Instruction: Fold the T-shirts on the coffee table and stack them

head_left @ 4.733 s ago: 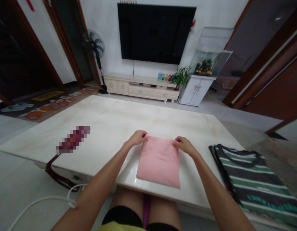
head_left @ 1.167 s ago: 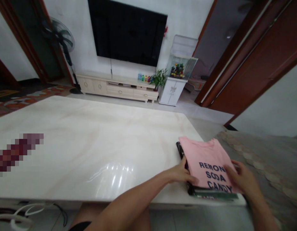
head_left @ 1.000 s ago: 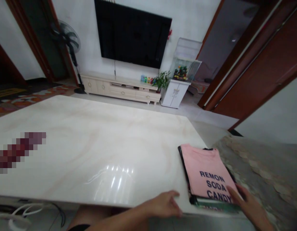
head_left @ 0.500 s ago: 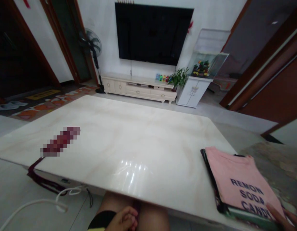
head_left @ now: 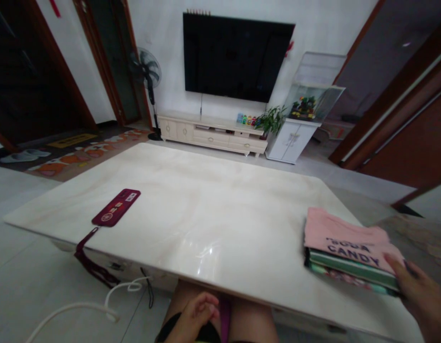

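Note:
A stack of folded clothes (head_left: 352,264) is at the right end of the table. On top lies a folded pink T-shirt (head_left: 340,228) with dark lettering, above green and patterned layers. My right hand (head_left: 416,286) grips the stack's near right corner, thumb over the top and the other fingers largely hidden behind the cloth. The stack looks slightly raised at its near side. Down on my lap, by the table's near edge, rests my left hand (head_left: 202,309). Its fingers are loosely curled and apart, with nothing in them.
A pale marble-look table (head_left: 213,205) spans the view. A maroon phone-shaped case (head_left: 116,208) lies at its left, its strap (head_left: 94,267) hanging over the edge. A white cable (head_left: 74,307) runs below. Beyond are a fan (head_left: 149,71), TV cabinet (head_left: 211,136) and fish tank (head_left: 313,105).
My right hand has closed on the stack's corner, and the stack has shifted and tilted, exposing its green near side. My left hand has loosened on my lap. The view has moved slightly.

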The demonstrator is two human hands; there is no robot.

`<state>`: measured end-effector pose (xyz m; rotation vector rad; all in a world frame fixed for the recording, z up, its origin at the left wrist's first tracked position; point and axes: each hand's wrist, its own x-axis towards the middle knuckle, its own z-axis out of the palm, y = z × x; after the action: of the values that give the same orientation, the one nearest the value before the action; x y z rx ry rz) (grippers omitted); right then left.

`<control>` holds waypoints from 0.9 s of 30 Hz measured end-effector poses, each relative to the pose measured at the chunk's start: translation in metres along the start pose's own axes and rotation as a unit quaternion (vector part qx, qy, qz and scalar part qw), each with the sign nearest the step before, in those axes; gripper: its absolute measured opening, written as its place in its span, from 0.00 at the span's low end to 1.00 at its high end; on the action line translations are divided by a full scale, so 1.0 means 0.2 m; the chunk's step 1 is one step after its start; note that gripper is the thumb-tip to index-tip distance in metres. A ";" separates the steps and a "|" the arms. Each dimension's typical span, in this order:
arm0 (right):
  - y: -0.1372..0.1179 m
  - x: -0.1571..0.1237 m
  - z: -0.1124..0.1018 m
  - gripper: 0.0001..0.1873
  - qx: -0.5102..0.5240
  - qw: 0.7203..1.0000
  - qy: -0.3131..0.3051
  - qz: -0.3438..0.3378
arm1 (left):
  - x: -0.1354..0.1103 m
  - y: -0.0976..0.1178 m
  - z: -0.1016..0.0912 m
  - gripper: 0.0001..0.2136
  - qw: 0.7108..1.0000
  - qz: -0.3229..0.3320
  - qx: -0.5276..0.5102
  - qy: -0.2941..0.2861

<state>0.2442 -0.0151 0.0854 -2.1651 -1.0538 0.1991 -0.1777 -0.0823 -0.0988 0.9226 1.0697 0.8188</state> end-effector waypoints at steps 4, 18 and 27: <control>-0.53 0.15 0.26 0.32 0.024 0.992 0.038 -0.115 | -0.03 0.08 -0.06 0.24 1.000 0.004 -0.010 0.011; -1.45 -0.71 1.18 0.12 0.067 0.830 -0.362 -0.419 | 0.03 0.49 -0.52 0.22 0.900 0.193 -0.018 0.389; -0.74 -0.84 1.15 0.15 0.089 0.829 -0.449 -0.321 | 0.27 0.60 -0.59 0.12 0.840 0.254 0.186 0.442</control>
<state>-0.0550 0.0440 -0.0133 -1.3830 -2.1108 1.0081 -0.2885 0.0389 -0.0324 1.2145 1.8696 1.6101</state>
